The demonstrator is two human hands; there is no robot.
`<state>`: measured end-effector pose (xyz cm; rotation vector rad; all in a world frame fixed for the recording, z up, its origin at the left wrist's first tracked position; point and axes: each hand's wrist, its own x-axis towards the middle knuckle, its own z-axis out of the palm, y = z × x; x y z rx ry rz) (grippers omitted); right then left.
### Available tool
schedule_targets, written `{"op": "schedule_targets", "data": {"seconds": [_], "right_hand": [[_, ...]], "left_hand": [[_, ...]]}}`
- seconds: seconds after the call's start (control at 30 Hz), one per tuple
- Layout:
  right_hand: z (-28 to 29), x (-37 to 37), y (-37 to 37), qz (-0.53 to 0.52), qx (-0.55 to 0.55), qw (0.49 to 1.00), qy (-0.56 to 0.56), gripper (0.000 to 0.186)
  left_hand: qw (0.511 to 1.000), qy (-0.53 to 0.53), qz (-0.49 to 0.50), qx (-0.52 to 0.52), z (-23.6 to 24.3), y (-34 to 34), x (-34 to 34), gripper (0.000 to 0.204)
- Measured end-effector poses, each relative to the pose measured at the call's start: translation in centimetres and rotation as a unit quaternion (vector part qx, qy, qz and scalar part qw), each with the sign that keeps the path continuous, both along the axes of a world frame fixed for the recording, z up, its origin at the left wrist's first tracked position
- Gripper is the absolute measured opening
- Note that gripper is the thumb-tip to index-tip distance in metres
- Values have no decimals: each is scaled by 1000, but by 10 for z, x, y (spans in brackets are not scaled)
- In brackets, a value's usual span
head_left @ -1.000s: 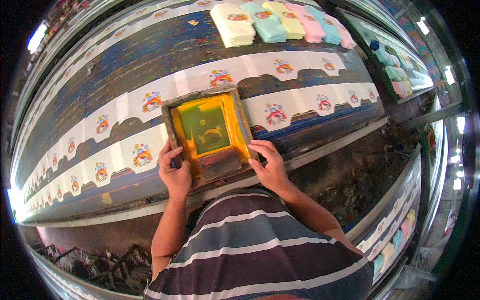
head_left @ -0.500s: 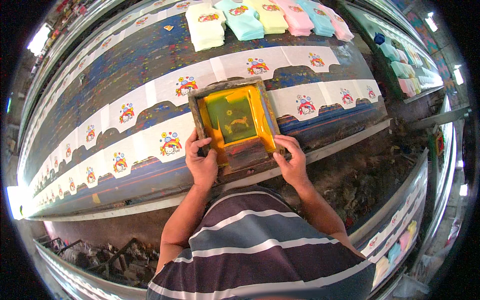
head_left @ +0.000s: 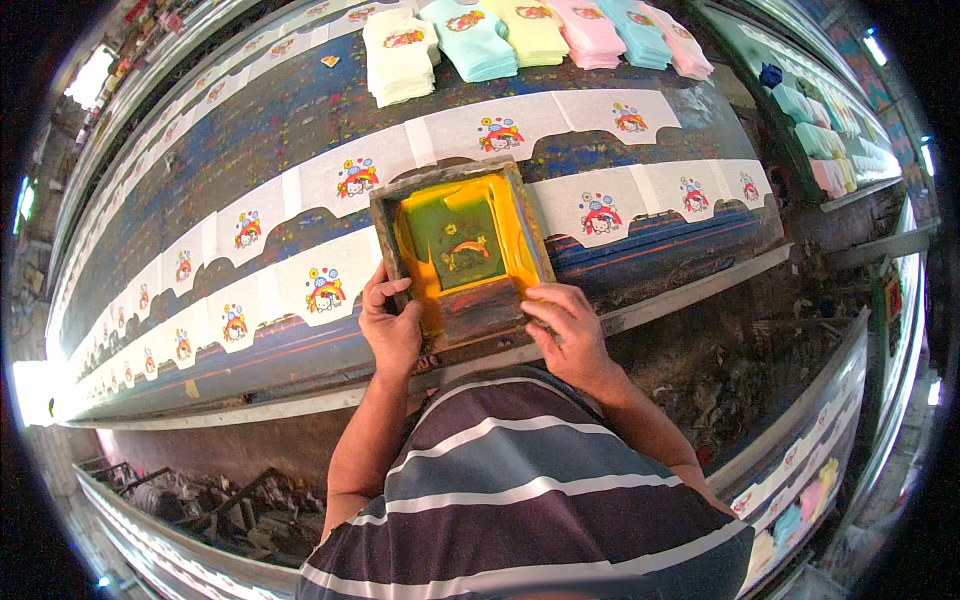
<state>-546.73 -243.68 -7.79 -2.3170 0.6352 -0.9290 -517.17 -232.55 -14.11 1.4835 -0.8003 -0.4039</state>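
Note:
A wooden screen-printing frame (head_left: 384, 232) rests on the long table over the row of white fabric pieces. Yellow ink (head_left: 516, 235) lies along the inner sides of its mesh, and a small rainbow shape shows through the middle. My left hand (head_left: 392, 325) grips the frame's lower left side, thumb and fingers pressed together. At the lower right corner my right hand (head_left: 568, 328) has its fingers bent over the frame's edge. White fabric pieces (head_left: 600, 207) printed with a colourful cartoon and rainbow show on both sides of the frame.
Stacks of pastel fabric pieces (head_left: 480, 45) stand at the table's far side. The paint-specked dark table (head_left: 280, 110) curves away left, with rows of printed pieces. A pale rail (head_left: 290, 408) runs along its near edge. Another table (head_left: 870, 165) with stacks stands at the right.
The frame has shifted slightly left in the picture, along with the nearby printed pieces. My right hand has moved left and a little lower at the frame's corner.

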Motion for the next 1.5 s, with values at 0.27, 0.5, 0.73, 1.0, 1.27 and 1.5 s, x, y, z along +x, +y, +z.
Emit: {"op": "schedule_targets", "data": {"seconds": [0.27, 0.5, 0.73, 1.0, 1.27, 1.5], "right_hand": [[5, 28, 3, 61, -90, 991, 82, 41], [22, 47, -5, 80, -98, 986, 109, 37], [29, 66, -27, 126, -43, 979, 155, 43], [29, 48, -22, 140, -31, 981, 132, 41], [20, 44, -12, 127, -92, 978, 137, 37], [10, 54, -12, 115, -109, 980, 122, 37]], "left_hand": [[999, 0, 1, 38, 1, 2, 4, 45], [999, 47, -3, 17, -2, 6, 4, 43], [997, 78, -8, 11, 0, 4, 6, 38], [994, 109, -7, 5, 7, 7, 5, 35], [990, 137, -20, -14, 3, 5, 7, 36], [996, 89, 3, 20, -1, 5, 7, 32]]}}
